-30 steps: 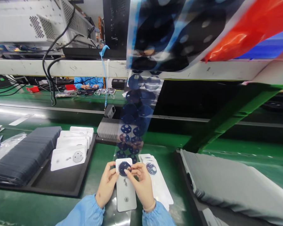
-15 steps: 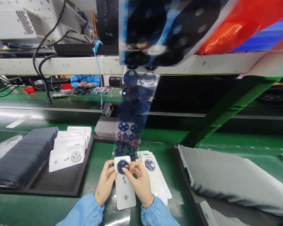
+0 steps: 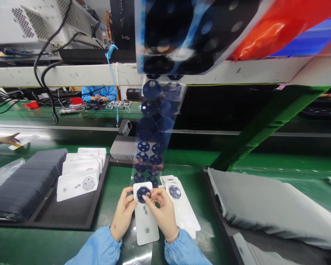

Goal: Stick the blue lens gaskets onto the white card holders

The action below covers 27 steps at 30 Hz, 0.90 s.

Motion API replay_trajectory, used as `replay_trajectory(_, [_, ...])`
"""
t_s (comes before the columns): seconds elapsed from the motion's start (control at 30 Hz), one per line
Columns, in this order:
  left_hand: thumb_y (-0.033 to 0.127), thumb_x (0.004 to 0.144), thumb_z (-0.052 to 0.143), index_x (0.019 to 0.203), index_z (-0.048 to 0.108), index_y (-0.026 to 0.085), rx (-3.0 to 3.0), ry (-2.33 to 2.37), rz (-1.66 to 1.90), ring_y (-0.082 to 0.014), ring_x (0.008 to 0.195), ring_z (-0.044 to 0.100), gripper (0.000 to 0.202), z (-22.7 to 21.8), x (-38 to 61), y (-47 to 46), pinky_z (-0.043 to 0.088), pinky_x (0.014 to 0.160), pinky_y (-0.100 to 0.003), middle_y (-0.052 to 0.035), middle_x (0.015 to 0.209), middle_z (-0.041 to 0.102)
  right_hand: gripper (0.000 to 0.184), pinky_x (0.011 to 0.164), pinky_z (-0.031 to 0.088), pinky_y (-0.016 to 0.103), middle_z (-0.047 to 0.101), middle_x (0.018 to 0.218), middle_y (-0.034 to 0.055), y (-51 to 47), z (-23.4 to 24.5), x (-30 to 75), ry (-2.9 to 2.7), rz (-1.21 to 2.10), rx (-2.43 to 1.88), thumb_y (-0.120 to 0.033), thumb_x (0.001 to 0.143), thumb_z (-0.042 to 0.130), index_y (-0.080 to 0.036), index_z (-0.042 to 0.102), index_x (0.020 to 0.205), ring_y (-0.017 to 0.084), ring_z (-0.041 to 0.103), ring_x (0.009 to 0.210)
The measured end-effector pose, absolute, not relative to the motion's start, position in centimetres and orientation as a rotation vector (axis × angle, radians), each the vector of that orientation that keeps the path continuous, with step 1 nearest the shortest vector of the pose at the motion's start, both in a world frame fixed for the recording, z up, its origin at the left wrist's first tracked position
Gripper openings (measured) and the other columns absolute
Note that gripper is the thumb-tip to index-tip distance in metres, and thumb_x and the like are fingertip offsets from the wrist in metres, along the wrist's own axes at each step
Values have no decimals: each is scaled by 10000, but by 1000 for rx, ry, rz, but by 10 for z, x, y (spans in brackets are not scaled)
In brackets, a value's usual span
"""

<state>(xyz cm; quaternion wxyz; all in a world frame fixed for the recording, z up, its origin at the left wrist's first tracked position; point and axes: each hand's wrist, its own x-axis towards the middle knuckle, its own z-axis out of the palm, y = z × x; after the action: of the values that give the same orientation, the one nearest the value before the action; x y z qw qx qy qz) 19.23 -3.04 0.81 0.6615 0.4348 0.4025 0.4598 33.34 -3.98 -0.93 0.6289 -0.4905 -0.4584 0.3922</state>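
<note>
A white phone back cover (image 3: 147, 230) lies upright before me, its camera end away from me. A dark round film sticker with holes (image 3: 141, 192) sits over that camera area. My left hand (image 3: 124, 211) is closed on the cover's upper left edge, thumb near the sticker. With thumb and fingers, my right hand (image 3: 163, 211) pinches the sticker's right edge; whether the whole sticker touches the cover I cannot tell. Beside my right hand lies a small fanned stack of white back covers (image 3: 185, 209), the top one with a dark round piece at its camera end.
A clear strip of dark round stickers (image 3: 143, 157) hangs from the shelf beam (image 3: 99, 75). At left, a black tray (image 3: 63, 213) bears dark sheets and white covers; at right, another tray (image 3: 223, 228) holds grey covers. A co-worker's hand (image 3: 9, 139) reaches in at far left.
The co-worker's hand has come into view at far left, over a white piece. My hands and the cover stay nearly still; the whole view has shifted slightly.
</note>
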Motion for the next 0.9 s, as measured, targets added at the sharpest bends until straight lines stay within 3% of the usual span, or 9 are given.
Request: replay_trajectory(0.9, [375,823,674,1076,472,214,975,928,1058,-189,723,689,362,10,194,-31,495,626,-247,-52,877,755,241,620,501,261,613,795,4,-38,-8,333,-1031,904,-1139,-309,749,743,-214,524,786,144,605,657])
